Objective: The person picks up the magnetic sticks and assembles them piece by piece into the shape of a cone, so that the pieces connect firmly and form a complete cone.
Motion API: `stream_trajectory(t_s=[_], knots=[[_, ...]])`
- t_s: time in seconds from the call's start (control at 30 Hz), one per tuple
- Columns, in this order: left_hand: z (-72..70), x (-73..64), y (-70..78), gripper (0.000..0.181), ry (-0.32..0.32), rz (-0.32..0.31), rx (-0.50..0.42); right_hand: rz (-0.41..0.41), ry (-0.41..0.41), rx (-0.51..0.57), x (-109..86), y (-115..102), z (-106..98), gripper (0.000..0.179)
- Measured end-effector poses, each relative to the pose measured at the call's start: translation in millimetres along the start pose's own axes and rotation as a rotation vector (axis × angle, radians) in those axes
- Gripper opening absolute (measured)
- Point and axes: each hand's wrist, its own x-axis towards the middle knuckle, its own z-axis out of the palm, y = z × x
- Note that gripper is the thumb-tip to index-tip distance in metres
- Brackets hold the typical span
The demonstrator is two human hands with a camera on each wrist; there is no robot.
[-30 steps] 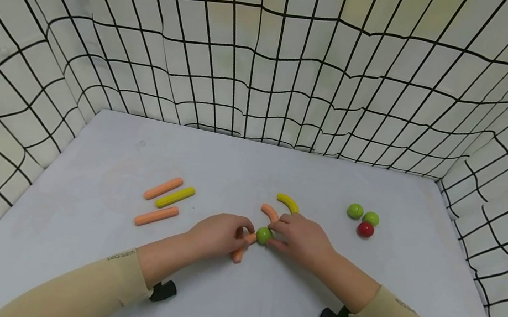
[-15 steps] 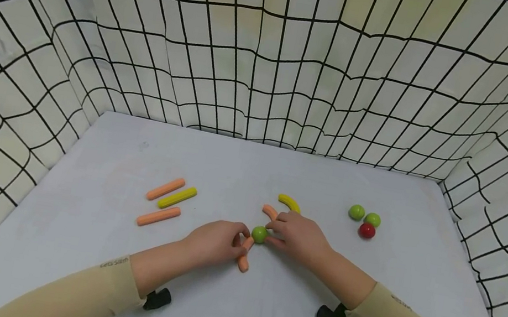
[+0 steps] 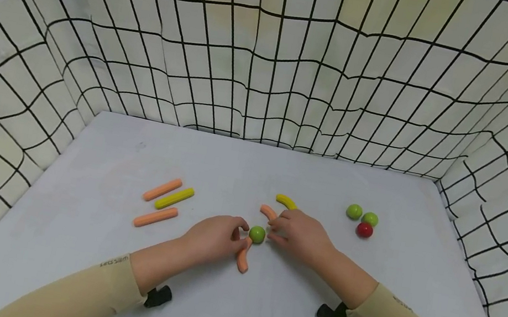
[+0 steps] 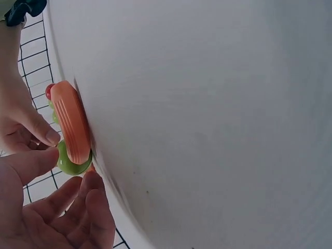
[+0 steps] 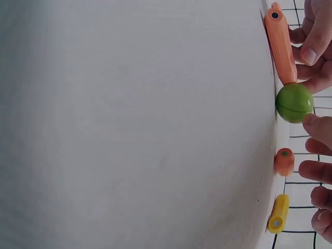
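Near the table's middle lies a green ball (image 3: 257, 234), with a curved orange toy stick (image 3: 243, 257) meeting its near side. My left hand (image 3: 216, 236) is beside them, fingers loosely bent, with thumb and forefinger on either side of the ball in the left wrist view. From the other side my right hand (image 3: 303, 237) comes close; its thumb seems to touch the ball (image 5: 294, 102) in the right wrist view. Its other fingers are spread, holding nothing. Just beyond lie a second curved orange stick (image 3: 267, 212) and a curved yellow stick (image 3: 285, 201), both partly hidden by the right hand.
Two straight orange sticks (image 3: 155, 217) and a straight yellow stick (image 3: 174, 198) lie to the left. Two more green balls (image 3: 354, 211) and a red ball (image 3: 364, 230) sit together at the right. Black netting (image 3: 275, 61) over white sheeting encloses the table's back and sides.
The near orange stick has swung round below the ball, its free end now pointing toward me. The ball has shifted slightly left, and my left hand's hold on the stick has loosened.
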Motion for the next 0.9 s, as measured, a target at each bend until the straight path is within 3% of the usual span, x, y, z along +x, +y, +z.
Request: stream_trajectory(t_s=[0.13, 0.4, 0.63, 0.9], knots=[[-1.7, 3.5, 2.1, 0.038, 0.029, 0.018, 0.009, 0.104, -0.018, 0.021, 1.8, 2.1, -2.6, 0.017], [-4.5, 9.9, 6.3, 0.038, 0.057, 0.074, 0.049, 0.281, -0.094, 0.059, 12.4, 4.3, -4.7, 0.038], [-5.7, 17.6, 6.6, 0.038, 0.037, 0.108, 0.078, 0.324, -0.129, 0.081, 23.9, 5.6, -0.5, 0.038], [-2.6, 22.9, 5.9, 0.036, 0.024, 0.129, 0.092, 0.315, -0.112, 0.09, 36.8, 5.6, 2.8, 0.037]])
